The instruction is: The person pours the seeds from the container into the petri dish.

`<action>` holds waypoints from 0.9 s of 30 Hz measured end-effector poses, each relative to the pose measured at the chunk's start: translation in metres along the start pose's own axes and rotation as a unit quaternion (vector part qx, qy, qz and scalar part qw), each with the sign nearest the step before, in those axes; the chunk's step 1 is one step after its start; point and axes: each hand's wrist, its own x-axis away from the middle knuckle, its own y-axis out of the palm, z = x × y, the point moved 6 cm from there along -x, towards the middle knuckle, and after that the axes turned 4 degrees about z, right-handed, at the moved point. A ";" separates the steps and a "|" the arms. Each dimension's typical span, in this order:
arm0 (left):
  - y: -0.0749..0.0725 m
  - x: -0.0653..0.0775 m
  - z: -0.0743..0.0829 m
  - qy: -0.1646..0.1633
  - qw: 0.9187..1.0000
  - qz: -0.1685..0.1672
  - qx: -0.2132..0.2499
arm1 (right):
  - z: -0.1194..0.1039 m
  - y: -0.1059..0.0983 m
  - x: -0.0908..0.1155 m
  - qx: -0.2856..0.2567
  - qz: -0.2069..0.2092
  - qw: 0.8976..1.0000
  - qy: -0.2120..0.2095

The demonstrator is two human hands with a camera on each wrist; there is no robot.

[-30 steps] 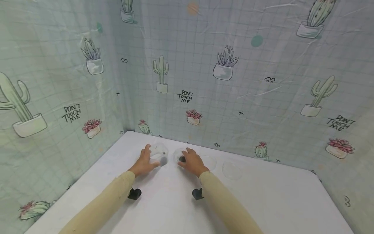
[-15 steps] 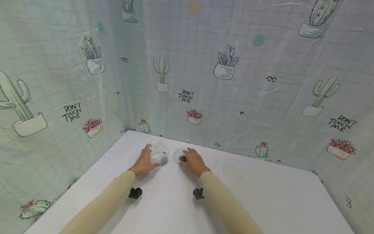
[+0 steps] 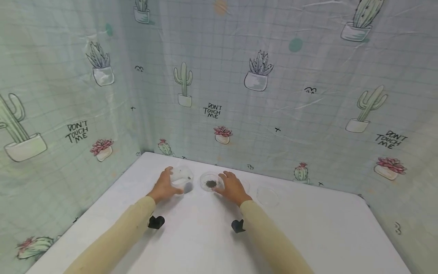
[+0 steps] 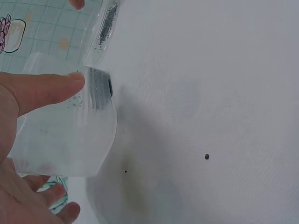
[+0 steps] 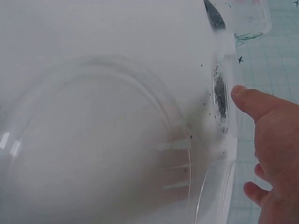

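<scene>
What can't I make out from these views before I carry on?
- Head: part of the middle clear dish, hidden behind the right hand.
- Left wrist: the left hand's far fingers, partly hidden by the cloudy container.
- Left wrist: the far end of the grain dish, cut off by the top edge.
- Right wrist: the foreground dish, cut off at left and bottom.
- All views: the dark grains, too small to identify.

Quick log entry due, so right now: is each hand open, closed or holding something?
Left hand: holding the clear container.
Right hand: open beside the clear dish with dark grains; whether it touches it cannot be told.
</scene>
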 end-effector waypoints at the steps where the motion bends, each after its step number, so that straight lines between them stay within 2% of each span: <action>1: 0.000 0.000 0.001 0.002 1.000 0.001 -0.005 | 0.001 -0.001 0.001 0.003 0.004 1.000 -0.003; 6: 0.000 -0.001 0.000 0.009 1.000 0.003 -0.023 | 0.007 -0.005 0.008 0.019 0.021 0.999 -0.018; 10: 0.001 -0.001 0.000 0.013 0.999 0.008 -0.029 | 0.012 -0.012 0.013 0.016 0.035 0.999 -0.012; 16: -0.002 -0.001 0.004 0.029 0.999 0.009 -0.028 | 0.023 -0.024 0.023 0.009 0.050 0.999 0.001; 21: -0.003 -0.001 0.004 0.026 0.999 0.001 -0.023 | 0.035 -0.026 0.028 0.020 0.047 0.998 0.021; 27: -0.008 0.000 0.004 0.022 1.000 0.004 -0.019 | 0.050 -0.031 0.036 0.008 0.054 0.998 0.040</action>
